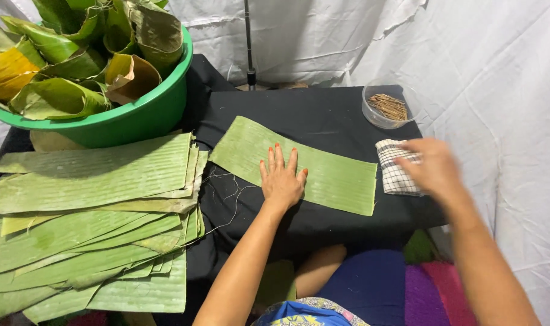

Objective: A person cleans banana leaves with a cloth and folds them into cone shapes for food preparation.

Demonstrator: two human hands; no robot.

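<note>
A rectangular strip of green banana leaf [329, 172] lies flat on the black cloth-covered table [323, 115]. My left hand [281, 178] presses flat on its near edge, fingers spread. My right hand [430, 166] is blurred, hovering over or touching a folded black-and-white checked cloth [395, 175] just right of the leaf. Whether it grips the cloth cannot be told.
A stack of cut banana leaf strips [87, 211] lies at the left. Behind it stands a green basin [142, 118] full of folded leaves. A clear bowl [374, 111] of small wooden sticks sits at the back right. White sheets hang around.
</note>
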